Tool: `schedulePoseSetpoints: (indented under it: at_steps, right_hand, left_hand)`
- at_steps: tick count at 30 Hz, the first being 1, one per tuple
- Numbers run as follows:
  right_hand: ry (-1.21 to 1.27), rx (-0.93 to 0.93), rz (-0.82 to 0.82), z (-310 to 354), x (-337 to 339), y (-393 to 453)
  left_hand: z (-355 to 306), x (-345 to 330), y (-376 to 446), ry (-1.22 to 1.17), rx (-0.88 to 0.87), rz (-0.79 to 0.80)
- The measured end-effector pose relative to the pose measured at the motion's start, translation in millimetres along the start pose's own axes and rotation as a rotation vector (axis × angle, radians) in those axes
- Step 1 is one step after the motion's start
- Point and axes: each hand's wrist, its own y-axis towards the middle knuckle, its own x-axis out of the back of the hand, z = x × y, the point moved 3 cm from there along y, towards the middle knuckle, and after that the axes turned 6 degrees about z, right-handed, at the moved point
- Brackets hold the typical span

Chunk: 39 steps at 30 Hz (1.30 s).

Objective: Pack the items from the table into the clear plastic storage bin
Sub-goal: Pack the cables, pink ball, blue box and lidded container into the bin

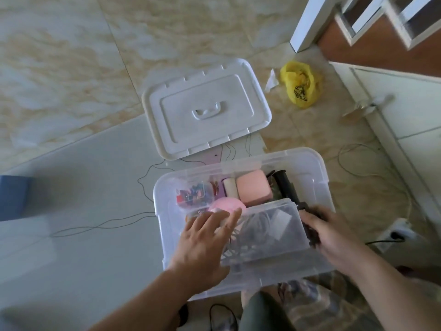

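The clear bin [243, 211] sits at the near right corner of the pale desk [83, 211], partly hanging over the edge above the person's lap, with its white lid [206, 108] lying flat just behind it. Both hands are down inside the bin. The left hand [205, 237] is spread open and flat, fingers resting on a smaller clear box [269, 225] that lies across the front of the bin, not gripping anything. The right hand [334, 232] is curled around a dark object [310, 225] at the right side of that box; it's blurry, can't tell what it is. Further back in the bin are a pink block [254, 191], a pink round thing [226, 205] and a small case of colourful bits [194, 194]. A yellow bag [299, 84] sits on the floor beyond.
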Motion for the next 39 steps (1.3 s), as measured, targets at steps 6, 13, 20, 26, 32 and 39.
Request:
schedulePoseSetpoints:
  at_steps: [6,13,20,26,32,39]
  right_hand:
    - [0.244,0.135,-0.092,40,-12,27]
    - [0.605,0.15,-0.341,37,3,36]
    - [0.483,0.224,-0.379,19,7,16]
    - [-0.248,0.264,-0.146,-18,-12,-14]
    - [-0.876,0.184,0.163,-42,-58,5]
    - [-1.028,0.638,-0.2,-16,-60,4]
  left_hand:
    - [21,19,69,0.096,0.06,-0.087]
    - [2,18,115,0.1,0.042,-0.055]
    - [-17,13,138,0.164,0.062,-0.026]
    - [-18,4,150,0.194,-0.054,-0.009]
    - [-7,0,124,0.021,-0.116,-0.207]
    - [35,-37,14,-0.187,0.354,-0.294]
